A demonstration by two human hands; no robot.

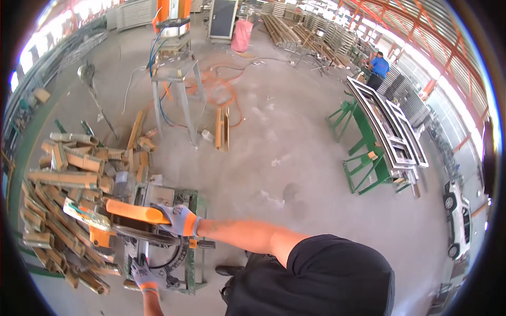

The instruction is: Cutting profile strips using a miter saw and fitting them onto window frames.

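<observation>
My right hand (181,219), in a grey glove with an orange cuff, is closed round the handle end of an orange-topped miter saw (134,211). The saw's dark round blade guard hangs below that arm. My left hand (144,275), gloved the same way, is lower down at the saw's base, its fingers on a pale metal profile (143,248) lying under the saw head. The fingertips partly hide the grip there. A green metal stand (196,263) carries the saw.
Brown-wrapped profile offcuts (66,180) are heaped left of the saw. Beyond stands a metal stool-like frame (182,100), with an orange hose (224,87) coiled on the floor. Right, window frames (385,124) lie on green trestles (363,137). A person in blue (379,66) stands farther off.
</observation>
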